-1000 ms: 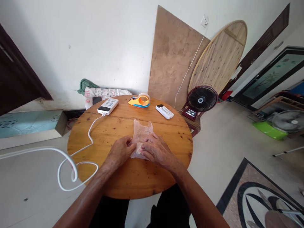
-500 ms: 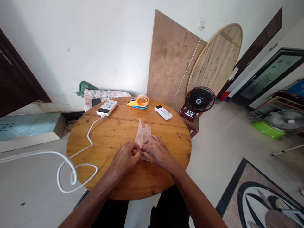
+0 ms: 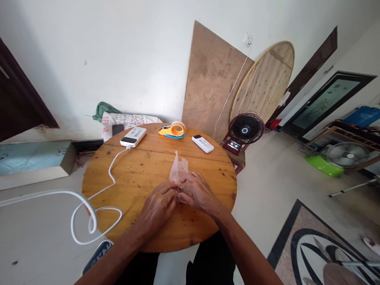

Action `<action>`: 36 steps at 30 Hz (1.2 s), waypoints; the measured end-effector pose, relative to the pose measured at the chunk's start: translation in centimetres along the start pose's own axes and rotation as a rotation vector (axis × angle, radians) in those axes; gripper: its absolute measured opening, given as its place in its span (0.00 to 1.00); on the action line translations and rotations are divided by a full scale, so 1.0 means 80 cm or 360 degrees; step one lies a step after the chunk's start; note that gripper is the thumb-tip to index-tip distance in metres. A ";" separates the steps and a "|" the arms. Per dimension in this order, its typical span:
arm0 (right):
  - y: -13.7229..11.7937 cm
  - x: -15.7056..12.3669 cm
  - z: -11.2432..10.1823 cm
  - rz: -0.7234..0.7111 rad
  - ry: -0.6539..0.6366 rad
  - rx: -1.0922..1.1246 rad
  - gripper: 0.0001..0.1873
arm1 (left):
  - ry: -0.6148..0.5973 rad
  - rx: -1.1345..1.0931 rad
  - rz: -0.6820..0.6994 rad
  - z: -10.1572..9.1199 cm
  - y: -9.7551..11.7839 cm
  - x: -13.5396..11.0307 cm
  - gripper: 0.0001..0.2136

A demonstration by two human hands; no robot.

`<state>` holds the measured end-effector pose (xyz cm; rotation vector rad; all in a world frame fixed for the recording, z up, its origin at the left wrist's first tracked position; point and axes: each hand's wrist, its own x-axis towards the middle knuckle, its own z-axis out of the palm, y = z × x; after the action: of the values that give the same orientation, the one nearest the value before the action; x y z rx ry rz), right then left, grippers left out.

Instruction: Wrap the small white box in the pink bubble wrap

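Observation:
A piece of thin, whitish translucent wrap, like bubble wrap, (image 3: 178, 169) stands up from the round wooden table (image 3: 133, 166) between my hands. My left hand (image 3: 160, 200) pinches its near left edge with curled fingers. From the other side, my right hand (image 3: 196, 190) grips the wrap, its fingertips meeting those of the left. Whatever may lie inside the folds is hidden by my fingers. Beyond the wrap are an orange and blue tape dispenser (image 3: 172, 130) and a white power bank (image 3: 203, 143).
Another white power bank (image 3: 133, 137) at the table's far left has a white cable (image 3: 111, 168) plugged in, looping off the left edge. A dark fan (image 3: 246, 128) stands on a stool to the right. Printed sacks (image 3: 130, 118) lie behind the table.
My left hand has rolled over and shifted slightly, its fingers now closer to the right hand's. The wrap's upright part looks narrower. The view has turned a little.

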<state>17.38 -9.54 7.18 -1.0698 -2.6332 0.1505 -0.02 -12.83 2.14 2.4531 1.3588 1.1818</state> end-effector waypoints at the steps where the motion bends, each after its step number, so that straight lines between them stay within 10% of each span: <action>1: 0.000 0.000 0.000 0.0013 -0.0004 -0.0005 0.08 | -0.0010 -0.0008 -0.0007 0.000 0.000 0.000 0.10; 13: 0.008 -0.009 -0.004 0.0184 0.0059 0.0045 0.16 | -0.0245 0.0102 0.0170 -0.004 -0.009 0.004 0.13; 20: 0.026 -0.045 0.014 0.0686 0.0361 0.0306 0.12 | -0.0413 0.0124 0.0239 -0.009 -0.007 0.016 0.11; 36: 0.032 -0.010 0.008 0.0914 -0.0246 0.0584 0.16 | -0.0433 0.0103 0.0267 -0.011 -0.007 0.017 0.16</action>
<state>19.46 -8.25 5.88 -1.6830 -2.2108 0.8272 -0.57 -11.73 3.28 2.6964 1.1532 0.8019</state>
